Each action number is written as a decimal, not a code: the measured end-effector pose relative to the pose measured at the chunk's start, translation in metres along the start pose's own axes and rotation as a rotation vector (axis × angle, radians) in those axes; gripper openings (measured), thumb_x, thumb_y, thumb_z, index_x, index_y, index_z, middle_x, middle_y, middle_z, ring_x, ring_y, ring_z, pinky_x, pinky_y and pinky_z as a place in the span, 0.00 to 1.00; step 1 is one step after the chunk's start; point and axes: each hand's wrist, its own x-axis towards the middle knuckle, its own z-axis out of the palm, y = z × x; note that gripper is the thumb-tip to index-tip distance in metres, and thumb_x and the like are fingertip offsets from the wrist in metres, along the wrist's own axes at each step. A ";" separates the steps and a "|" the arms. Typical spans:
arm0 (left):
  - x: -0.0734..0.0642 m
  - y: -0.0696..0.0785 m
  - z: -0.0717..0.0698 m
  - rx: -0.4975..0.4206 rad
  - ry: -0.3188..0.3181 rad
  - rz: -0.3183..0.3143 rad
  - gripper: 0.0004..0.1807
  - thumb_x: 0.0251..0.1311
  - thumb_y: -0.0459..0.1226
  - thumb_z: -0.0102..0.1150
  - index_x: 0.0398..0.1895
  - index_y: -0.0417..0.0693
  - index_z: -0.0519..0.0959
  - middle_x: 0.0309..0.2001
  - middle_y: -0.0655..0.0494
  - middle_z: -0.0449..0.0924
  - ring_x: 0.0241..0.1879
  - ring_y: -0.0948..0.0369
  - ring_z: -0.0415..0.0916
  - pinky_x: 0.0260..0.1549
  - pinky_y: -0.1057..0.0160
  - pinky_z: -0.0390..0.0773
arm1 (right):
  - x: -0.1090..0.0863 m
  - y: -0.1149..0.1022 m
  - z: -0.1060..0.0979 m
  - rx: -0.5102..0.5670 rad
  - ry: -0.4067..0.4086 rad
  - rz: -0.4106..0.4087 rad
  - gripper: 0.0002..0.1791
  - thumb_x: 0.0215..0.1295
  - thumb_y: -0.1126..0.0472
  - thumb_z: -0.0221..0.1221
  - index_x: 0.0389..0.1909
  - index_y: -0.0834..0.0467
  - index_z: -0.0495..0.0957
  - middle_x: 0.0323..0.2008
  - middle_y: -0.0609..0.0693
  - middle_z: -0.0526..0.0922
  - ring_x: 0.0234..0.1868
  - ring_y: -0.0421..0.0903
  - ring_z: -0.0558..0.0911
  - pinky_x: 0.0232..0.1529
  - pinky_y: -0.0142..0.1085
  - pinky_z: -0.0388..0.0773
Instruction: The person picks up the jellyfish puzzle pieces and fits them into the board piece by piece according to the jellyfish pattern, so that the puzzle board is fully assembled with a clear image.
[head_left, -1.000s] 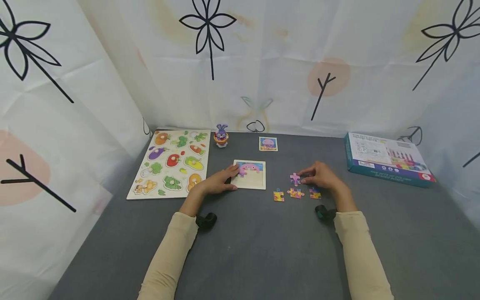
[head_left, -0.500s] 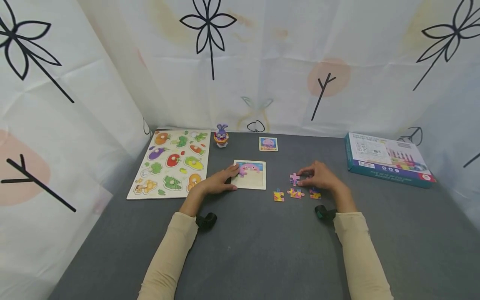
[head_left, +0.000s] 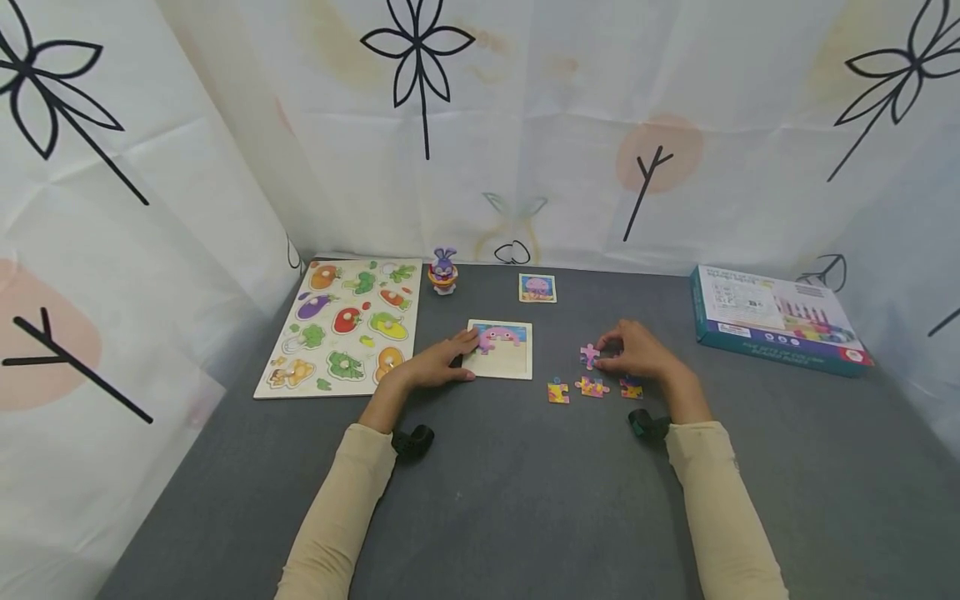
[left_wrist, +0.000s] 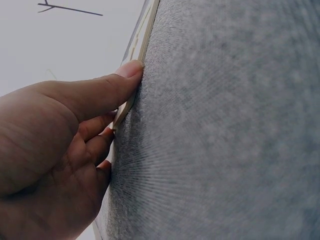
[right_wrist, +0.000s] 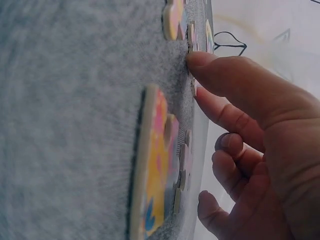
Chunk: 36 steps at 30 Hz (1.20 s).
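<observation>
In the head view, my left hand (head_left: 435, 362) holds the left side of a small square puzzle board (head_left: 512, 367), which has a partial pink picture along its top. The left wrist view shows the thumb (left_wrist: 131, 69) on the board's edge. My right hand (head_left: 639, 350) pinches a pink puzzle piece (head_left: 588, 355) between thumb and index finger, low over the table. Nearer the body lie three yellow-and-pink pieces, among them the left one (head_left: 558, 392), middle one (head_left: 592, 387) and right one (head_left: 631, 389). The right wrist view reveals another pinkish piece (right_wrist: 185, 155) beneath the hand.
A vegetable puzzle board (head_left: 356, 333) lies at the left. Behind stand a purple rabbit figurine (head_left: 443, 273) and a small picture square (head_left: 537, 288). At the back right is a flat teal-sided box (head_left: 780, 321). Everything rests on a grey cloth (head_left: 525, 500) before white patterned curtains.
My right thumb and index finger have moved slightly left onto the pink puzzle piece, which has shifted a little. My left hand and the puzzle board have stayed in place.
</observation>
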 end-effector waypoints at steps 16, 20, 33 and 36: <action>-0.002 -0.001 0.001 0.016 -0.009 -0.018 0.38 0.62 0.39 0.54 0.71 0.40 0.48 0.73 0.44 0.40 0.72 0.49 0.36 0.68 0.46 0.43 | 0.019 -0.025 0.013 -0.017 0.087 -0.088 0.15 0.50 0.56 0.67 0.37 0.59 0.82 0.32 0.55 0.70 0.35 0.49 0.65 0.37 0.38 0.61; -0.001 -0.001 0.003 0.020 -0.013 -0.017 0.38 0.62 0.39 0.54 0.71 0.39 0.48 0.73 0.44 0.40 0.72 0.48 0.36 0.68 0.46 0.44 | 0.027 -0.038 0.021 -0.020 0.080 -0.135 0.14 0.49 0.57 0.67 0.36 0.59 0.82 0.33 0.55 0.72 0.36 0.49 0.67 0.38 0.39 0.62; 0.000 -0.001 0.002 0.019 -0.010 -0.019 0.38 0.62 0.39 0.54 0.71 0.40 0.48 0.73 0.45 0.39 0.73 0.49 0.35 0.68 0.47 0.42 | 0.058 -0.082 0.032 -0.122 0.038 -0.210 0.13 0.51 0.55 0.65 0.35 0.59 0.82 0.38 0.57 0.77 0.42 0.54 0.73 0.44 0.48 0.68; 0.002 0.000 0.001 0.022 -0.012 -0.019 0.38 0.62 0.40 0.54 0.71 0.41 0.48 0.73 0.46 0.39 0.73 0.50 0.35 0.69 0.47 0.42 | 0.061 -0.088 0.036 -0.137 0.029 -0.194 0.14 0.51 0.54 0.65 0.35 0.59 0.83 0.41 0.58 0.77 0.44 0.55 0.73 0.45 0.50 0.68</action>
